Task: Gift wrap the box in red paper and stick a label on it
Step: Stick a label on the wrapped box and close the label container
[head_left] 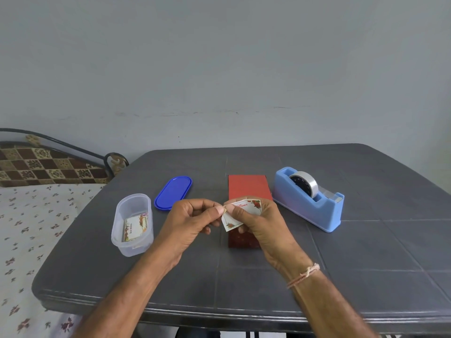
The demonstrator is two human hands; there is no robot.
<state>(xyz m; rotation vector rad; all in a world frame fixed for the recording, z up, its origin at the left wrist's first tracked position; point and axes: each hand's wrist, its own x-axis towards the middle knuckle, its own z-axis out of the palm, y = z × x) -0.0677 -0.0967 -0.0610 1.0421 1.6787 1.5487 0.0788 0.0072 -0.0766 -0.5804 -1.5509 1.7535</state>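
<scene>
Plainly, the wrapping looked done and the labelling was in hand. At nine o'clock from the hands, past the table's edge, lay a bed (36, 228) under a soft floral sheet. On the table (244, 284), a dark slab scored into tile-like squares, a tub (127, 240) stood nearer at nine o'clock. It was a clear, thin-walled plastic oval with spare labels (135, 228) lying flat inside, probably to keep them clean and uncurled. Its lid (173, 192), a glossy blue oval, lay flat at eleven o'clock, set aside so a hand could reach in.

The left hand (192, 220) pinched the left corner of the label (241, 213) between thumb and forefinger, the other fingers curled beneath. I judged it was picking at the backing. The right hand (258, 223) gripped the rest of the label between thumb and fingers, bowing the thin paper so that corner stood free. The label was a small white slip printed with red flowers and red script, held above the box's near half.

The box (249, 189) lay on the table at twelve o'clock, a flat oblong in matte red paper with crisp edges. Its long side ran away from the person and its near end showed under the hands.

At two o'clock, just beside the box, sat the dispenser (308, 198). It was pale blue moulded plastic carrying a shiny roll of tape, within easy reach.
</scene>
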